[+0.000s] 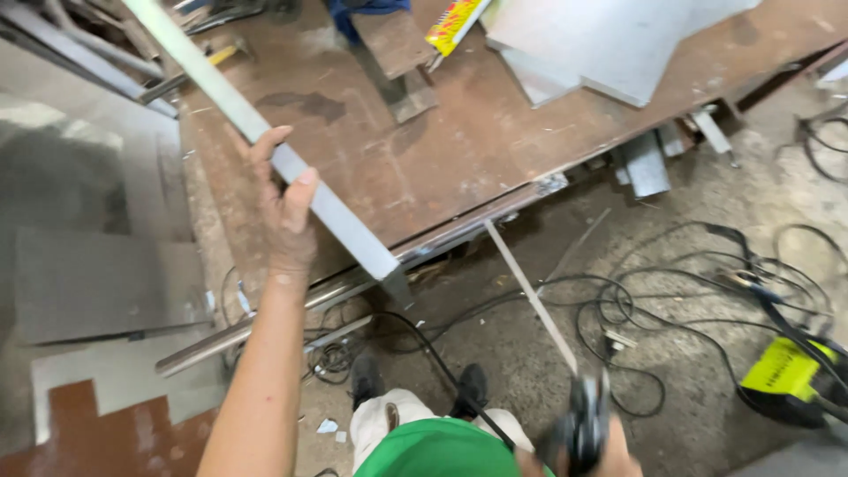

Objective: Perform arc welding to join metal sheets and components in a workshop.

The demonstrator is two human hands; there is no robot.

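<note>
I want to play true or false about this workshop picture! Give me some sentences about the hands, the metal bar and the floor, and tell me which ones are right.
1. The left hand grips a long grey metal bar. True.
2. The metal bar lies flat on the floor. False: it is held up, slanting over the rusty brown table.
3. The right hand holds a dark tool. True, though it is too blurred to tell what kind.
4. The floor has no wires on it. False: black cables loop across the floor.
5. The machine at the right edge is red. False: the machine there is yellow-green and black.
</note>
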